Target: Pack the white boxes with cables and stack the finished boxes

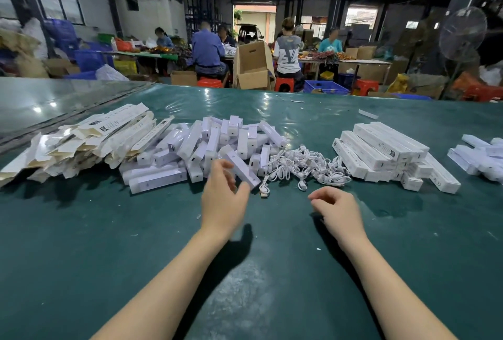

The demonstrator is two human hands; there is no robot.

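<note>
Far left of the tangle of white cables [304,167] on the dark green tabletop [81,230]: flattened cream cardboard sleeves [89,143] in a loose pile. Just left of the cables, touching them: a heap of small white rectangular boxes [206,146]. In front of that heap, left hand [221,198], blurred, half open, gripping nothing. On the near side of the cables, right hand [336,209], fingers loosely curled, empty. Right of the cables: stacked long white printed boxes [386,154].

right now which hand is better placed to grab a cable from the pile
Right. The right hand hovers empty just in front of the cable pile, so it probably has the shorter reach. The left hand is further over, reaching at a white box.
</note>
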